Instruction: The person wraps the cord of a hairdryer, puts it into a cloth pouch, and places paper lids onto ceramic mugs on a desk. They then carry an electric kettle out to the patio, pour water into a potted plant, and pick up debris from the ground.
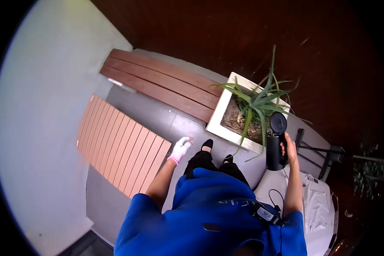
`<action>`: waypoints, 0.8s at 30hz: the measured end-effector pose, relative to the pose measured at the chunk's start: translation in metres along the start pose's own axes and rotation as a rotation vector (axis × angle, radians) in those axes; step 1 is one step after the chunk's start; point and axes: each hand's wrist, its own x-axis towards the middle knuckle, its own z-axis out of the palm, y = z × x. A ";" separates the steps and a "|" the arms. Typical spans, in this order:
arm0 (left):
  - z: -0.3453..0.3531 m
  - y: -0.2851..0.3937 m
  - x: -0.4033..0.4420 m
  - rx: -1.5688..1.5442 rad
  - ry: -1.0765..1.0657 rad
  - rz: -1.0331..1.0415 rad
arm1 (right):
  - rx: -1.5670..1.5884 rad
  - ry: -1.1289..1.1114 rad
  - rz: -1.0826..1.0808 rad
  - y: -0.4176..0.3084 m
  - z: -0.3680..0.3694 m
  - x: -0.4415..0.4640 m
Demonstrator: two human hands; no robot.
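My right hand [289, 149] is wrapped round a black bottle-shaped container [275, 152] with a round black top. The container is upright beside the near right corner of a white square planter [216, 117], where a spiky green plant [258, 101] grows out of brown soil. My left hand [182, 148], in a white glove with pinkish fingertips and cuff, hangs over the grey floor near the corner of a slatted wooden table. Its fingers are apart and nothing shows in them.
The slatted table [119, 145] stands at the left, and a long wooden bench [162, 83] runs up to the planter. Pale covered bulk [315, 205] lies at lower right, near a black metal frame [324, 151]. A pale wall [51, 106] bounds the left.
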 end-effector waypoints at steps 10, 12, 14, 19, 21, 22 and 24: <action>-0.071 -0.152 -0.146 -0.041 0.479 -0.866 | -0.365 -0.201 -0.094 -0.060 0.016 0.023; -0.069 -0.145 -0.151 -0.114 0.503 -0.941 | -0.470 -0.202 -0.092 -0.077 0.030 0.025; -0.067 -0.143 -0.147 -0.054 0.598 -0.956 | -0.567 -0.187 -0.088 -0.091 0.043 0.026; -0.046 -0.119 -0.088 -0.072 0.398 -0.656 | -0.718 -0.186 -0.106 -0.096 0.052 0.044; -0.031 -0.096 -0.062 -0.083 0.349 -0.579 | -0.767 -0.153 -0.116 -0.103 0.050 0.041; -0.027 -0.084 -0.053 -0.090 0.303 -0.511 | -0.800 -0.140 -0.110 -0.108 0.048 0.036; -0.026 -0.073 -0.038 -0.071 0.257 -0.474 | -0.824 -0.112 -0.095 -0.110 0.043 0.026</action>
